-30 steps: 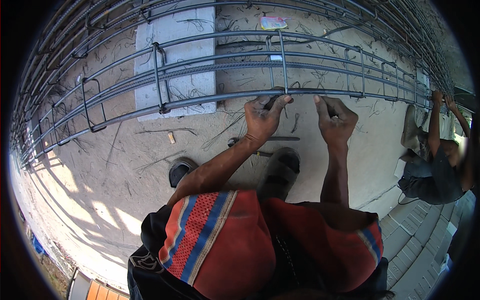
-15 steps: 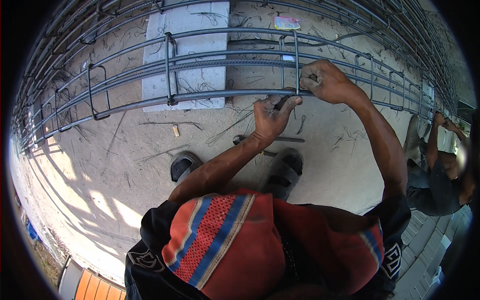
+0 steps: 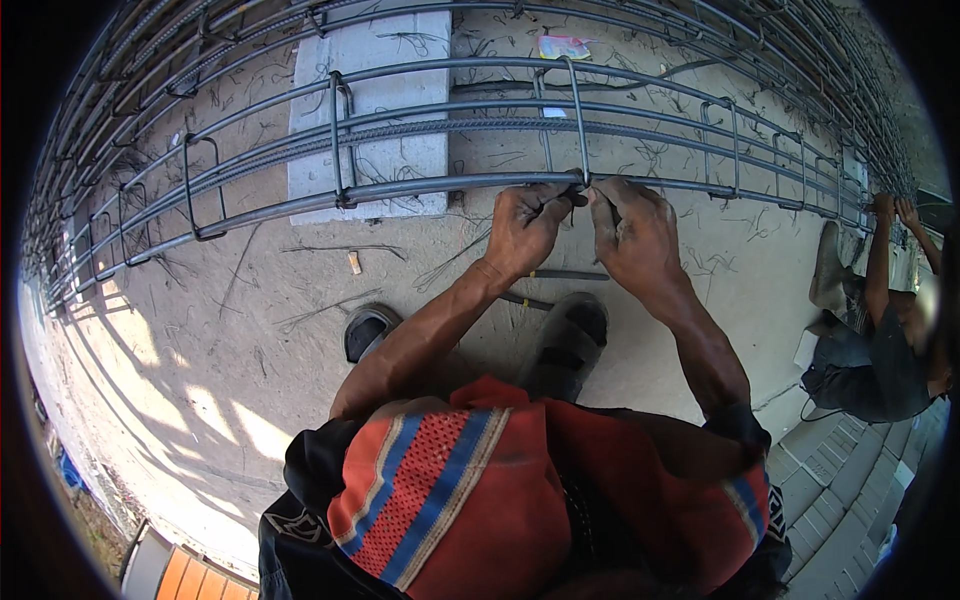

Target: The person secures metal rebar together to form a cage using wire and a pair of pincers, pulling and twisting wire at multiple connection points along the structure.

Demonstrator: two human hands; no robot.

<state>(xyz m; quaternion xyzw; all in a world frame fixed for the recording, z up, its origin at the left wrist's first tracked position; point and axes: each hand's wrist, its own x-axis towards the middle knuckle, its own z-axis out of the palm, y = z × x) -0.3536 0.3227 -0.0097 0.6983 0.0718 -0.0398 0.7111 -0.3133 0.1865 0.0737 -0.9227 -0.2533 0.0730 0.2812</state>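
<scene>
A long rebar cage (image 3: pixel 420 125) of grey steel bars and rectangular stirrups lies across the sandy ground. My left hand (image 3: pixel 525 228) and my right hand (image 3: pixel 632 232) meet at the near bar where an upright stirrup (image 3: pixel 578 120) crosses it. Both hands have their fingers closed on the joint there, pinching thin tie wire (image 3: pixel 583 190) between them. How the wire runs around the bar is hidden by my fingers. My sandalled feet (image 3: pixel 570 335) stand just below the joint.
A pale concrete block (image 3: pixel 370 110) sits under the cage at centre left. Loose wire offcuts and a short rod (image 3: pixel 565 274) litter the ground. Another person (image 3: pixel 880 330) crouches at the right, hands on the cage. Paving slabs (image 3: pixel 850 500) lie at lower right.
My right hand came down from the upper stirrup to the near bar and joined my left hand at the joint. The view shifted slightly closer to the cage.
</scene>
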